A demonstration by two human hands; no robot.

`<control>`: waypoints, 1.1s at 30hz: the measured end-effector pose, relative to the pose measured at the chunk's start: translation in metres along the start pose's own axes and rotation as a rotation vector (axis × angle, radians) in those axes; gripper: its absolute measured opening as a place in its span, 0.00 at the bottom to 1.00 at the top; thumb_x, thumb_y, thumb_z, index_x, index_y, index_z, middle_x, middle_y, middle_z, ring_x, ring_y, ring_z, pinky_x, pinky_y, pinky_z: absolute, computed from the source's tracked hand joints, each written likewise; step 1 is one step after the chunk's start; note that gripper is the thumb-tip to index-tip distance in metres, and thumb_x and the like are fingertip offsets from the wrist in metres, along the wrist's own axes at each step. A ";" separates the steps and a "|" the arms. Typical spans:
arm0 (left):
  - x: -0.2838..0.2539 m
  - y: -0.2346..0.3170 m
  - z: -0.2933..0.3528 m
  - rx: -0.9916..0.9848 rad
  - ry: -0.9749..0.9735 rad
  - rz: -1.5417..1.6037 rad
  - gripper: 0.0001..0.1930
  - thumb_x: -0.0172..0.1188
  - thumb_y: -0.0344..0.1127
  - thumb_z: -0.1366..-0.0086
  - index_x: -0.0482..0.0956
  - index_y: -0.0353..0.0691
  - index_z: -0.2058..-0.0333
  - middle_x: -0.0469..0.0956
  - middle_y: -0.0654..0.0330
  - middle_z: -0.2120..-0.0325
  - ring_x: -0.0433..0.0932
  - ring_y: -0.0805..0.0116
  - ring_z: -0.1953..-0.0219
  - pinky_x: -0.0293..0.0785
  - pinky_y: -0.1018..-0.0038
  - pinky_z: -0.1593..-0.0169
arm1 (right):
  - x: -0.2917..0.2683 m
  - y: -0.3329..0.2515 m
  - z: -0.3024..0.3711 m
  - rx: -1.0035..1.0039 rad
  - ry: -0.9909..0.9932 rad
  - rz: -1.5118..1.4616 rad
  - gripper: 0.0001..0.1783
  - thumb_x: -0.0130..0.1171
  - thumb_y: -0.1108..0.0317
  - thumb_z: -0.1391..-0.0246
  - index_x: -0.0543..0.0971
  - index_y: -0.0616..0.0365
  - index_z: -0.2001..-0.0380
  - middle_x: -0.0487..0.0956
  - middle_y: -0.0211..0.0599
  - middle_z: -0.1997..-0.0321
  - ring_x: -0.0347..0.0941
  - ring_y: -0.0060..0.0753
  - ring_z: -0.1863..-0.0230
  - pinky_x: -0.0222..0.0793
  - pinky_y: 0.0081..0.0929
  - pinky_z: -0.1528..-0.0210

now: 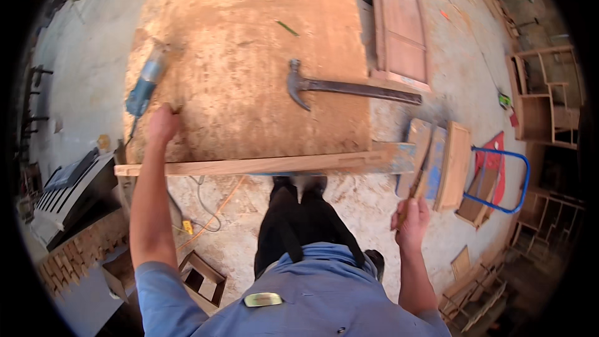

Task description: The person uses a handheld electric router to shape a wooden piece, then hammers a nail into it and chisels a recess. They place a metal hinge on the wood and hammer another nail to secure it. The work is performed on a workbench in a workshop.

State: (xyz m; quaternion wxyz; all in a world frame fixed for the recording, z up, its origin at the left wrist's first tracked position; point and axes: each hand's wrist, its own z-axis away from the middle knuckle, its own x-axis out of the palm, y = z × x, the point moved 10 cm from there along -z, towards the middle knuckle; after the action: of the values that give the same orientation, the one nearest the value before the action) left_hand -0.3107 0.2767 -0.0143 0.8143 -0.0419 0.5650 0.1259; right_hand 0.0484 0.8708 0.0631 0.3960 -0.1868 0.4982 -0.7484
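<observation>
My right hand [413,221] is closed round the wooden handle of a chisel [425,163], off the table's right near corner, its narrow dark blade pointing up and away. Over the left part of the worktable [249,112], my left hand [163,125] has its fingers curled together; a small dark bit shows at the fingertips, too blurred to name. Along the table's near edge lies a long wooden rail [262,165] with slots cut near its right end. A claw hammer [355,89] rests on the right side, its handle overhanging the edge. Beyond my left hand lies a blue power tool [145,84].
A green pencil [287,27] lies farther up the table. Wooden panels [453,165] and a blue-framed trolley [527,181] stand on the right, with a panelled door [400,25] behind. On the floor at lower left are cords [215,215] and a wooden frame [203,278].
</observation>
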 end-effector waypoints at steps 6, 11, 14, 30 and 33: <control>-0.020 0.045 0.054 0.085 -0.041 1.016 0.07 0.60 0.35 0.32 0.81 0.37 0.63 0.82 0.61 0.72 0.77 0.76 0.75 0.73 0.77 0.70 | 0.037 -0.041 -0.038 -0.033 -0.056 0.143 0.06 0.56 0.70 0.37 0.71 0.57 0.60 0.73 0.31 0.78 0.68 0.22 0.86 0.60 0.21 0.86; 0.023 0.159 0.200 0.033 -0.305 1.522 0.06 0.59 0.31 0.31 0.81 0.35 0.62 0.83 0.58 0.71 0.81 0.73 0.73 0.78 0.76 0.68 | 0.068 -0.047 -0.078 -0.114 -0.156 0.327 0.08 0.62 0.70 0.40 0.74 0.57 0.59 0.76 0.27 0.70 0.69 0.15 0.72 0.65 0.18 0.71; 0.098 0.222 0.278 -0.175 -0.564 1.674 0.05 0.60 0.31 0.31 0.81 0.35 0.62 0.84 0.55 0.68 0.84 0.69 0.71 0.81 0.75 0.70 | 0.093 -0.038 -0.092 -0.178 -0.275 0.326 0.12 0.64 0.70 0.41 0.77 0.58 0.56 0.78 0.28 0.64 0.72 0.17 0.62 0.70 0.22 0.57; 0.163 0.309 0.325 -0.563 -0.405 1.845 0.08 0.58 0.36 0.28 0.75 0.38 0.62 0.83 0.57 0.70 0.82 0.70 0.74 0.80 0.77 0.74 | 0.101 -0.026 -0.109 -0.299 -0.533 0.452 0.13 0.63 0.72 0.41 0.78 0.61 0.53 0.83 0.33 0.58 0.76 0.22 0.56 0.71 0.25 0.50; 0.160 0.314 0.324 -0.566 -0.396 1.840 0.08 0.57 0.37 0.28 0.75 0.37 0.61 0.83 0.56 0.70 0.82 0.70 0.75 0.79 0.77 0.74 | 0.101 -0.029 -0.110 -0.341 -0.545 0.452 0.13 0.65 0.70 0.42 0.79 0.61 0.54 0.82 0.37 0.59 0.77 0.28 0.57 0.72 0.27 0.52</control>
State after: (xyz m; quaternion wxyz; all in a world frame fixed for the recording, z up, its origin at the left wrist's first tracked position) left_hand -0.0426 0.6732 -0.0236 0.4384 0.2430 0.1795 0.8465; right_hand -0.1000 0.8638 0.0298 0.6320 -0.3272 0.5204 -0.4719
